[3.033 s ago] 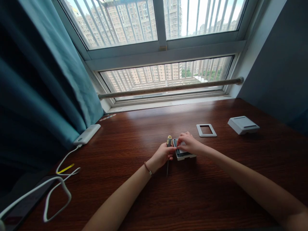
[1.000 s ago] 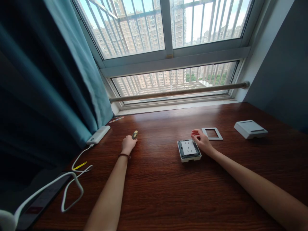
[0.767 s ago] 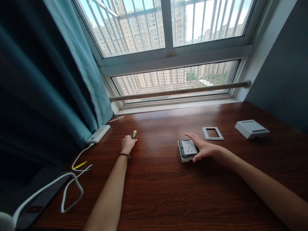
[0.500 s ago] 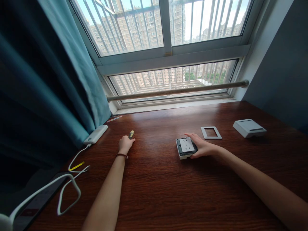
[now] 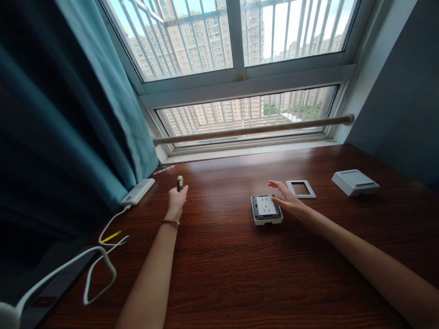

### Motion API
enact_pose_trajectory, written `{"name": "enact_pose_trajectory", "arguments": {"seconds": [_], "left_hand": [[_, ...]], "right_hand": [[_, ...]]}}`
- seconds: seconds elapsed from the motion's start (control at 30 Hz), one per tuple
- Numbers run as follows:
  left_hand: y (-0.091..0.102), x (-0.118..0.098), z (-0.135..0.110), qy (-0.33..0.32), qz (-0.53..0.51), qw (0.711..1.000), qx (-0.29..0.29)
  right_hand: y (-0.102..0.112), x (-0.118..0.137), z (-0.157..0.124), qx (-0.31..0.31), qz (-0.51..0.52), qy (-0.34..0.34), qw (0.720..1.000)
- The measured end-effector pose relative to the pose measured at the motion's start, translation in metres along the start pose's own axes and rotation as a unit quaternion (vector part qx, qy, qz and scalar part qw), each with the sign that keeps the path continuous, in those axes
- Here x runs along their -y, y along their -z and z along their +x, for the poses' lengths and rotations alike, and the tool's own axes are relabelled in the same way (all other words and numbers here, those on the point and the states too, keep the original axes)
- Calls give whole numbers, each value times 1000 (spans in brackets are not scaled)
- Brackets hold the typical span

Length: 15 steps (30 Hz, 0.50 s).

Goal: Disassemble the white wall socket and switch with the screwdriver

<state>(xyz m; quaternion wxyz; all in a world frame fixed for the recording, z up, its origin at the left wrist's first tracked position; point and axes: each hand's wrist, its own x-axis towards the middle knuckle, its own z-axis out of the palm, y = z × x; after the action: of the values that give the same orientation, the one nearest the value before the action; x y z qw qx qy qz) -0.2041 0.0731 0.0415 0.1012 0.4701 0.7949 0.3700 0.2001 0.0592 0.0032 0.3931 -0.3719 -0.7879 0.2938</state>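
My left hand (image 5: 176, 201) is closed around a screwdriver, whose black and yellow handle (image 5: 180, 183) sticks up past the fingers; its shaft is hidden. Just right of that hand a small screw (image 5: 192, 198) lies on the tabletop. A wall socket (image 5: 266, 206) with a white face sits on its white back box in the middle right. Over the socket's right edge hovers my right hand (image 5: 286, 199), its fingers spread and holding nothing. Behind that hand lies a white square frame (image 5: 301, 189).
A white box-like piece (image 5: 356, 182) stands at the far right of the brown wooden table (image 5: 219, 274). At left are a white power strip (image 5: 137, 192), its looping cable (image 5: 103, 260) and a yellow tie (image 5: 110, 236). A blue curtain (image 5: 113, 114) hangs beside the window.
My right hand has let go of the socket and lifted up and back. My left hand has shifted slightly left, turning the screwdriver handle more upright; the screw shows beside it.
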Motion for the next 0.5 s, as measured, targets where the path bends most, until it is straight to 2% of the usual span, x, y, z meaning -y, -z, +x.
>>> {"name": "enact_pose_trajectory", "arguments": {"seconds": [0.13,0.23,0.27,0.3,0.4,0.5], "left_hand": [[-4,-40,-29,-95,-71,991,57],[-13,-76,-76,-182,-115,968,131],[-16,-88,-94,-244,-143,942,182],[-19,-100,-112,-296,-169,918,205],[-28,-130,-151,-417,-166,864,229],[-37,-145,-164,-462,-174,847,199]], "right_hand": [[1,21,5,-106,97,-38,989],[1,48,8,-90,205,-63,973],[1,58,9,-76,233,-61,968],[1,68,10,-67,255,-60,963],[2,93,15,-90,287,-54,952],[11,104,22,-133,281,-29,950]]}}
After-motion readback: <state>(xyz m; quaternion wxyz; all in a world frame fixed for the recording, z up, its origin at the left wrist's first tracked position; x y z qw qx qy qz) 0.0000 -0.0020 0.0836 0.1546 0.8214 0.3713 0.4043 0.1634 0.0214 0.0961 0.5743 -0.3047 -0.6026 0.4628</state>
